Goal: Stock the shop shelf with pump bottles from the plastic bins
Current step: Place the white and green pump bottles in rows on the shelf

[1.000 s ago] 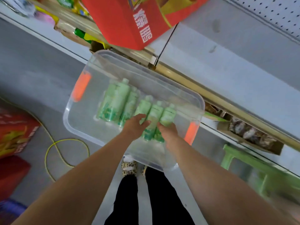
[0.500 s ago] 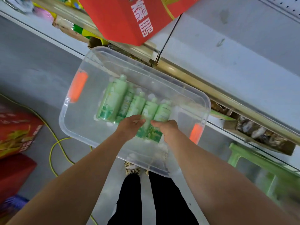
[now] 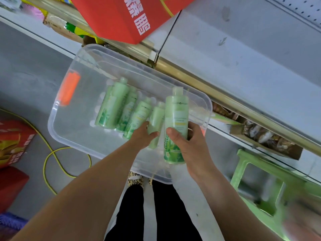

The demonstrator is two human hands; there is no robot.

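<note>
— Any change around the bin (image 3: 52, 122) since half a second back?

— Yes. Lifts a bottle (image 3: 176, 126) clear of the bin's floor with the right hand (image 3: 187, 141), cap pointing toward the bin's far wall. Clasps it round the lower half, thumb across the label and fingers curled behind. Half a second back, only reaching down among the bottles at the right end of the bin.

— And the left hand (image 3: 144, 136)?

— Stays low inside the bin, just left of the raised bottle. Presses a thumb against the side of the next bottle (image 3: 155, 122). Hides the fingers beyond the back of the hand, so cannot tell whether clasped or merely resting.

— Anything left lying there?

— Four, counting that next bottle: a row of bottles (image 3: 112, 106) side by side on the bin's floor, caps toward the far wall, drawn toward the right half.

— Meaning for the stocking?

— First pick made, nothing placed yet. Probably takes a second one with the left before turning to the shelf (image 3: 243, 66) beyond the bin's far right edge. Needs a firm hold on that smooth plastic during the carry, by the look of it
</note>
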